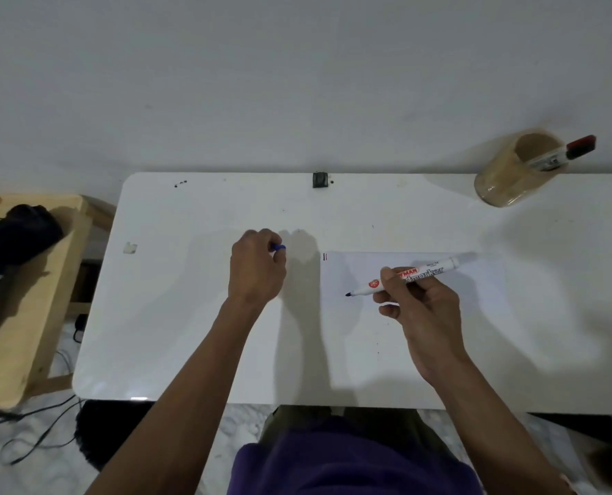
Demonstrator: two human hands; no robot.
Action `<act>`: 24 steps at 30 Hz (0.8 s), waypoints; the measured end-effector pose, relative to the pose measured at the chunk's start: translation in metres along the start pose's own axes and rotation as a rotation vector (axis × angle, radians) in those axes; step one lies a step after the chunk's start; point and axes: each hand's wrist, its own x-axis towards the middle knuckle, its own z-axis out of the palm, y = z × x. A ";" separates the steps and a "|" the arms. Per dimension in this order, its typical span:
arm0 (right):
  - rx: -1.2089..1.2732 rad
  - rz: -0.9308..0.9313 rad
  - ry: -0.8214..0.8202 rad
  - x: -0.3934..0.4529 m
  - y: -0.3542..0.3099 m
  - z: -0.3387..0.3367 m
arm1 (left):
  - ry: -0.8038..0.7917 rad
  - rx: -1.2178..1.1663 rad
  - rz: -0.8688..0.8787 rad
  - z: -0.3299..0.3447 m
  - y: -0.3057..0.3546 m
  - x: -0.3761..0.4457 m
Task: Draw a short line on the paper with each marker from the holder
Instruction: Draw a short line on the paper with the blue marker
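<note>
White desk [190, 334] carried the paper [476, 280] toward its right side, and a tan holder [504, 180] with one red-capped marker [561, 155] stood at the far right edge. Right hand [418, 305] pinched an uncapped marker [415, 275], tip over the paper. Left hand [258, 273], curled closed beside the paper, gripped the blue cap [278, 247].

Two hands: left hand [258, 271], right hand [418, 301]. Two markers: blue-tipped marker [410, 275] uncapped at right, red-capped marker [565, 153] in the single holder [504, 180] far right. One blue cap [278, 247], one paper [483, 276], two short lines [325, 256].
</note>
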 end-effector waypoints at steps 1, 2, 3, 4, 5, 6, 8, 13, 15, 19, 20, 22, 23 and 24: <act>-0.009 0.000 0.004 0.002 0.001 0.000 | -0.015 0.031 0.014 0.003 0.000 0.006; -0.018 -0.001 0.008 0.003 0.003 0.001 | -0.029 0.052 0.025 0.005 0.000 0.010; -0.025 -0.001 0.012 0.005 0.005 0.001 | -0.043 0.066 0.031 0.006 0.000 0.013; -0.028 -0.002 0.015 0.006 0.006 0.000 | -0.055 0.072 0.032 0.007 0.000 0.015; -0.028 -0.003 0.018 0.007 0.008 0.000 | -0.067 0.077 0.028 0.008 0.000 0.016; -0.027 -0.009 0.019 0.009 0.009 0.000 | -0.077 0.081 0.024 0.008 0.001 0.016; -0.027 -0.023 0.013 0.011 0.011 0.000 | -0.092 0.082 0.020 0.010 0.000 0.017; -0.015 -0.083 0.000 0.024 0.011 0.001 | 0.085 0.072 -0.059 0.007 0.004 -0.004; -0.034 -0.156 -0.023 0.032 0.011 0.003 | 0.198 0.052 0.048 0.009 0.003 -0.027; -0.080 -0.261 -0.101 0.056 0.014 0.008 | 0.129 0.171 0.393 0.036 -0.013 -0.062; -0.099 -0.270 -0.108 0.062 0.015 0.010 | 0.089 0.206 0.432 0.043 -0.018 -0.065; -0.135 -0.277 -0.105 0.073 0.018 0.013 | 0.047 0.265 0.456 0.054 -0.023 -0.067; -0.149 -0.278 -0.101 0.077 0.019 0.015 | 0.041 0.288 0.451 0.057 -0.025 -0.067; -0.162 -0.280 -0.097 0.081 0.021 0.016 | 0.038 0.302 0.444 0.060 -0.026 -0.066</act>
